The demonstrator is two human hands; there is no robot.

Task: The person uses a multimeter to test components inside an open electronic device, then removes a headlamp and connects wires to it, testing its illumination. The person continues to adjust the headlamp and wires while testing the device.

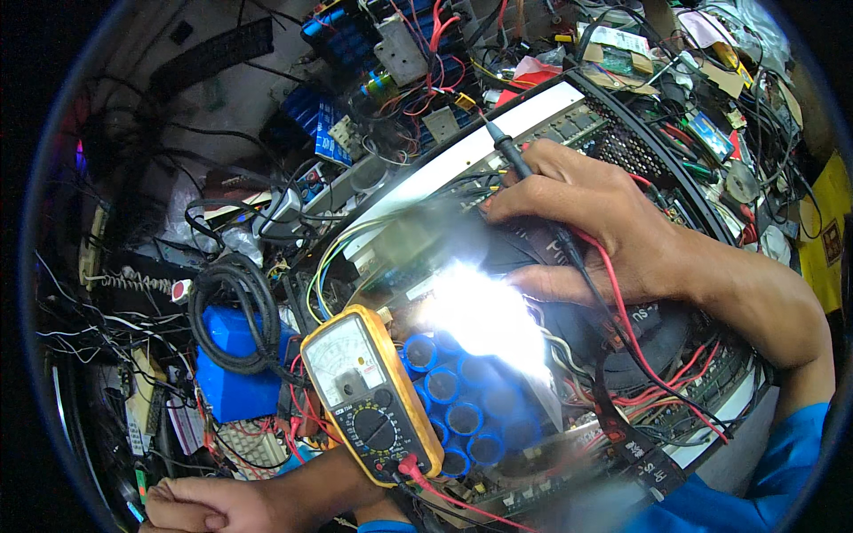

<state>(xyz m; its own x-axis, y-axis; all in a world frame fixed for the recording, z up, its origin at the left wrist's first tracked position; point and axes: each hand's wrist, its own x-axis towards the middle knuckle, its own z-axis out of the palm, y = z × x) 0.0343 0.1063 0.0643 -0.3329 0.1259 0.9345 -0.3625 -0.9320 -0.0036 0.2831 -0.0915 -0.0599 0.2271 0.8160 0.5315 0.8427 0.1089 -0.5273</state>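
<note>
My right hand [586,213] is closed round a black test probe [515,155] with a grey tip end, which slants up and left over an opened metal chassis [418,213]. A black lead and a red lead [613,275] trail down from this hand. Bright glare hides what lies by its thumb. At the lower left, my left hand [200,505] is curled into a loose fist, with nothing visible in it. A yellow-cased analog multimeter [373,400] stands tilted above my left forearm, a red plug in its lower edge. Beside it are several blue cylindrical capacitors [442,385].
A blue box [233,377] with a coiled black cable [233,311] on it sits left of the multimeter. A dark strap [613,409] hangs across the chassis. Blue cell packs [329,35], tangled wires and loose parts crowd the back. At far right is a yellow bag [826,231].
</note>
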